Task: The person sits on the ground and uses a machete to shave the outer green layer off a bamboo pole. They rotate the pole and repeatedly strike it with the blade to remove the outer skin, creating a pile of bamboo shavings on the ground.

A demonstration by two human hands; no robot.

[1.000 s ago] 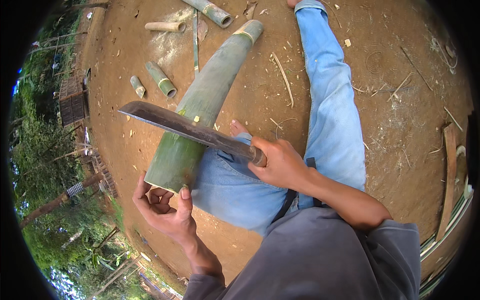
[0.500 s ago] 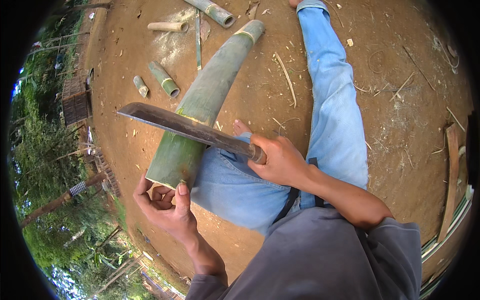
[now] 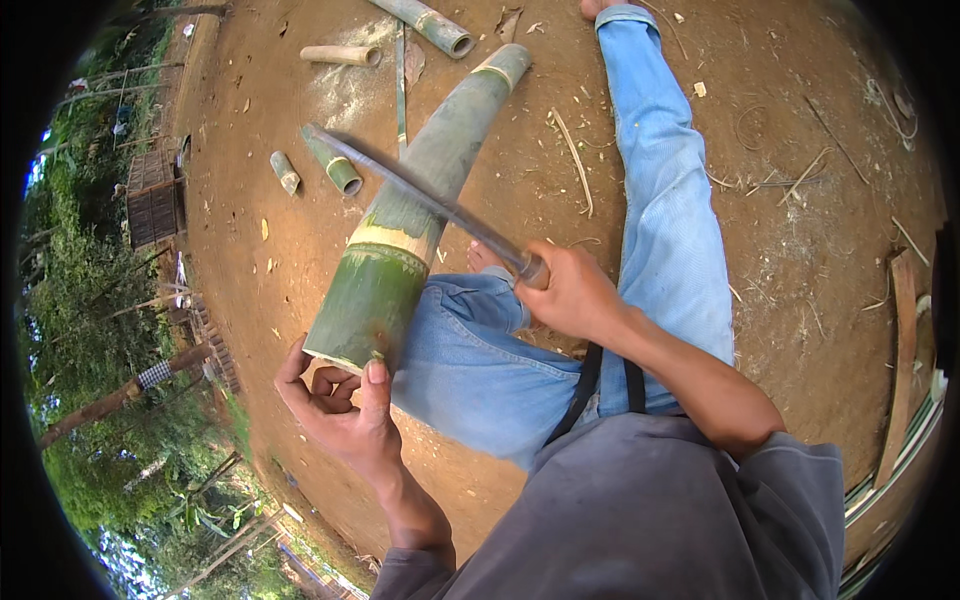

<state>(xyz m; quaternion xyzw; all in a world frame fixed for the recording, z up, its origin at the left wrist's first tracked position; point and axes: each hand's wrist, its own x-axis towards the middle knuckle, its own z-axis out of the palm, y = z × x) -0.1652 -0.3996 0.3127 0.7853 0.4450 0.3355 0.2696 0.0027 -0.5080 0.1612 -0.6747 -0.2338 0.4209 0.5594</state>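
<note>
Two hands, one thick bamboo length, one machete

The hands are well apart, each on a different thing. The left hand [image 3: 350, 425] grips the near cut end of the bamboo length [image 3: 378, 298], thumb pressed to one side of the rim and fingers curled at the other. From that hand the bamboo slants forward and to the right, its far end well beyond both hands. A pale ring [image 3: 385, 240] circles it a little ahead of the left hand, with greener skin on the near side of the ring and greyer skin past it.

The right hand [image 3: 575, 290] is wrapped around the handle of the machete [image 3: 425, 197], whose blurred blade points forward and left across the bamboo; whether the edge touches it, I cannot tell. Between the hands shows the bent left leg of the blue jeans [image 3: 490, 375].

Ahead of the left hand, on the brown ground [image 3: 250, 330], lie a small bamboo piece [image 3: 285, 172], a green tube [image 3: 343, 180] partly behind the blade tip and, farther off, a pale tube [image 3: 340, 55]. Well to the right of the right hand lies a wooden plank [image 3: 897, 370].
</note>
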